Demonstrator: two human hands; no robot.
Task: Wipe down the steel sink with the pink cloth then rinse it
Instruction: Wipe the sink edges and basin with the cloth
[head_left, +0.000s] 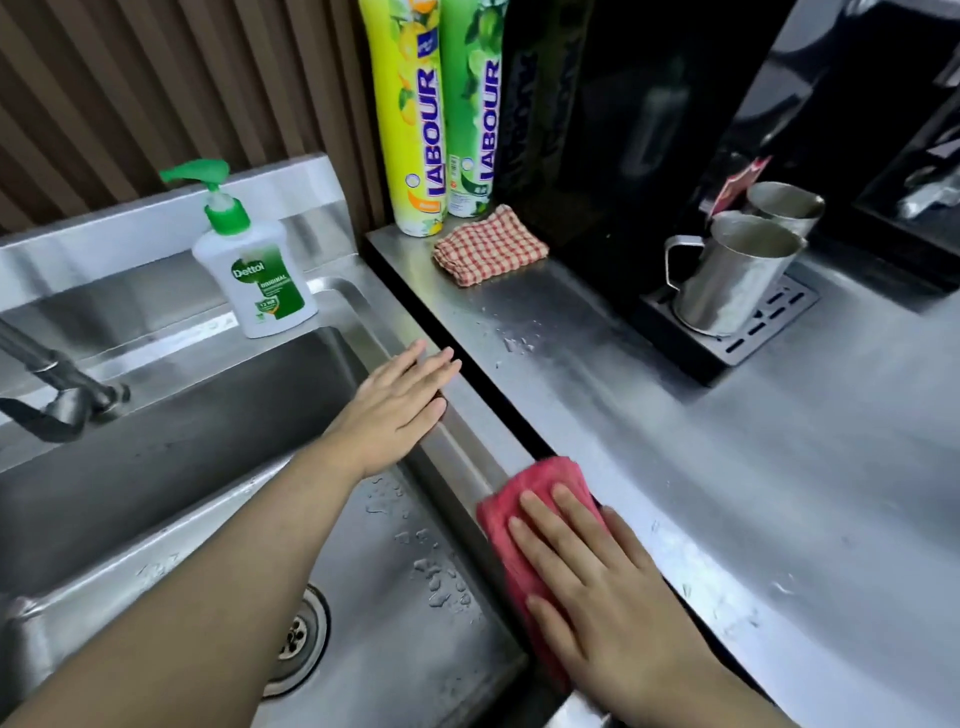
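Wiping under way. Right hand (597, 587) flat, fingers straight, pressing pink cloth (511, 512) onto right rim of sink (470, 467). Left hand (400, 410) flat, empty, farther back on same rim. Droplets (441, 582) in basin; likely outstanding: basin wipe, rinse.

Forearms (208, 571), left grip (400, 410) and right grip (597, 582) are bare.

The pink cloth (511, 519) lies pressed flat under my right hand (597, 587) on the steel sink's (363, 571) right rim, seemingly spilling over the rim's outer edge. The sink's basin floor is beaded with droplets near that rim.
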